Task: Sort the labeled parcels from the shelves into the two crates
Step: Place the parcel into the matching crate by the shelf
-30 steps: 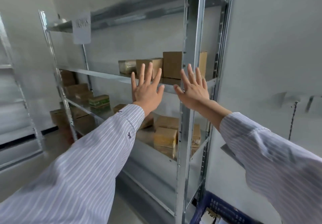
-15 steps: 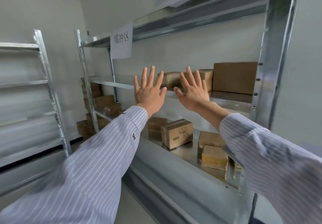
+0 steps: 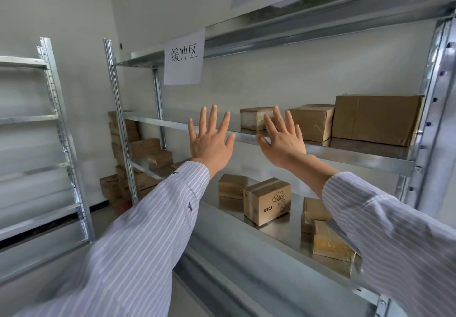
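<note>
The small parcel (image 3: 254,119) sits on the shelf (image 3: 357,155) just past the right grip (image 3: 283,141), maybe touching its fingers. The right grip and the left grip (image 3: 209,141) are spread wide and hold nothing. I think this is the picking step: next, close both round the parcel, then read its label

three parcels (image 3: 313,122) on upper shelf (image 3: 357,155), more parcels (image 3: 267,200) on shelf below (image 3: 278,233)

- pale grey walls (image 3: 61,8) meet in a corner.
- galvanised metal shelving rack (image 3: 320,149) along the right wall, a paper sign (image 3: 183,57) hung on it.
- second metal rack (image 3: 56,119) just beside, left.
- grey floor (image 3: 106,220).
</note>
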`<state>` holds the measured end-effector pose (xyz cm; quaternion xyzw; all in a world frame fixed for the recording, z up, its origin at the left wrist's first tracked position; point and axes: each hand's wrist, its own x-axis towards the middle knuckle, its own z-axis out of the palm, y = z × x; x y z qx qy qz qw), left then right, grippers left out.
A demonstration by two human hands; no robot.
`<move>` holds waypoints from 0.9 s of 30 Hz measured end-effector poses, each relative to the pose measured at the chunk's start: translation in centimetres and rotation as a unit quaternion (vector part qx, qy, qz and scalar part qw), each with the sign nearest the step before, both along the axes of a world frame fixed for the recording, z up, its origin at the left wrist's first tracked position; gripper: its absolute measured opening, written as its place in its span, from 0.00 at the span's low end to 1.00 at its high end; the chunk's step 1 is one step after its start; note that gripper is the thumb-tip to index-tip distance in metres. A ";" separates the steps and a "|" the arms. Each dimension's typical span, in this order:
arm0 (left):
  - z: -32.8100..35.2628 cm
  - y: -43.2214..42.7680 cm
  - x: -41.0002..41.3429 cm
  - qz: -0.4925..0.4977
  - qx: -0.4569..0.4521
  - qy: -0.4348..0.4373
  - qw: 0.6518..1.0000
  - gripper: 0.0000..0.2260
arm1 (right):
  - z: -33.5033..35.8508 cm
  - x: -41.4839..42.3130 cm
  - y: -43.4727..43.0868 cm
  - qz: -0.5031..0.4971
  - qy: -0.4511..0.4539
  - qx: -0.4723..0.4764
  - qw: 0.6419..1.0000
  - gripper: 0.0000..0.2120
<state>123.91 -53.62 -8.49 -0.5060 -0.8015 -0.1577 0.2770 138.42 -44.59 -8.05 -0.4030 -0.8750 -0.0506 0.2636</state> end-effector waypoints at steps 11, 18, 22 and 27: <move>-1.1 5.9 -7.5 -0.009 0.001 -0.001 1.000 0.25 | 0.0 -8.1 5.4 0.001 -0.012 0.005 1.000 0.29; -0.1 12.6 -14.4 -0.027 0.000 0.008 1.000 0.25 | 1.3 -14.4 12.5 -0.029 -0.002 0.010 1.000 0.29; 0.8 17.9 -17.0 -0.049 0.004 -0.007 0.999 0.25 | 2.1 -17.0 16.7 -0.057 0.000 0.001 0.998 0.29; 1.3 23.8 -18.2 -0.105 0.019 -0.002 0.994 0.24 | 2.8 -18.7 21.3 -0.080 -0.002 0.009 0.997 0.29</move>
